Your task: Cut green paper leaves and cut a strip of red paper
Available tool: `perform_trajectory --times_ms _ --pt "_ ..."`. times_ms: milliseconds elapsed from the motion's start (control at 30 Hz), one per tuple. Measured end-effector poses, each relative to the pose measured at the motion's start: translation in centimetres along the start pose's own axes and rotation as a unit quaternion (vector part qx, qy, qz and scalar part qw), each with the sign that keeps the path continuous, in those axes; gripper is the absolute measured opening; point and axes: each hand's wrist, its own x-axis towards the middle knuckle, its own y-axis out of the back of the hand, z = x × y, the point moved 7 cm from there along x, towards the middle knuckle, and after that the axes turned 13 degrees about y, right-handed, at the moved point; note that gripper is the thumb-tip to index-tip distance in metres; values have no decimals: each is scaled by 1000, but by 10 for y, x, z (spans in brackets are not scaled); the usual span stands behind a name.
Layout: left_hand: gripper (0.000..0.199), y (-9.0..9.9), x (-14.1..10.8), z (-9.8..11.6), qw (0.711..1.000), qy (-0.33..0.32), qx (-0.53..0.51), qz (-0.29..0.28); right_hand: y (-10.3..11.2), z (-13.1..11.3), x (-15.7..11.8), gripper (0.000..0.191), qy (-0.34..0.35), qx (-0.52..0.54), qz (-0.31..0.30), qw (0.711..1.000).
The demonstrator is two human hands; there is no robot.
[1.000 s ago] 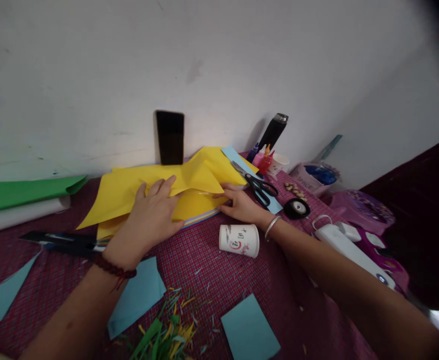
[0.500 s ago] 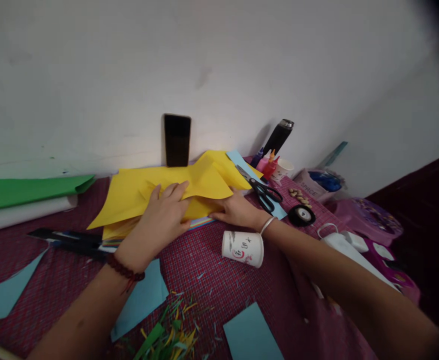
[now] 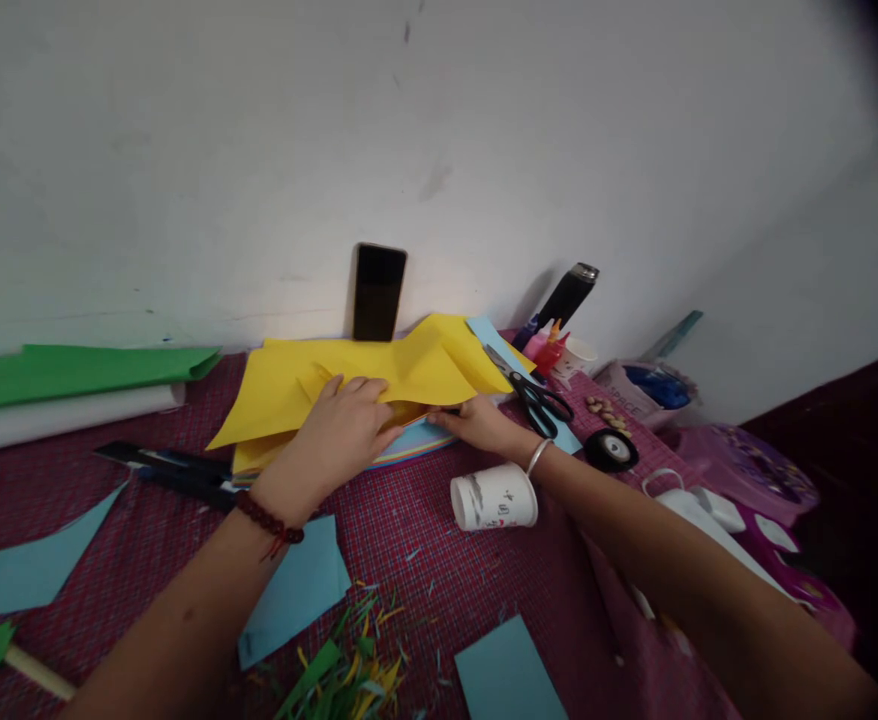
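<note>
While the left hand [image 3: 341, 428] lies unclenched on the yellow sheet [image 3: 266, 385] at frame centre, the right hand [image 3: 482, 424] contacts the paper stack [image 3: 418, 438] beneath that sheet's front edge; its grip cannot be determined. Just below the right hand lies a paper cup [image 3: 493, 498]; scissors [image 3: 533, 398] lie right of centre.

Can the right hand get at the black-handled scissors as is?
Likely yes: the black-handled scissors lie uncovered beside the right hand, though it would first have to leave the paper stack.
</note>
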Motion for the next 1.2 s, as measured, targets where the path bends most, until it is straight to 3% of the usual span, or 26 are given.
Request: perform_trajectory --times_ms 300,500,900,1067,1200 --pt "22 -3 1 -1 1000 1 13 -1 -1 4 -4 12 -21 37 5 999" --pt "21 -7 1 -3 1000 0 7 -9 -7 3 -9 13 -38 136 11 990" --pt "32 -8 1 0 1000 -8 24 -12 -4 8 -6 26 -18 14 56 998" --pt "15 -6 1 2 999 -15 45 -1 -3 3 -4 21 -14 3 65 998" --pt "20 -4 2 1 998 -6 66 22 -6 4 -9 20 -32 40 12 999"
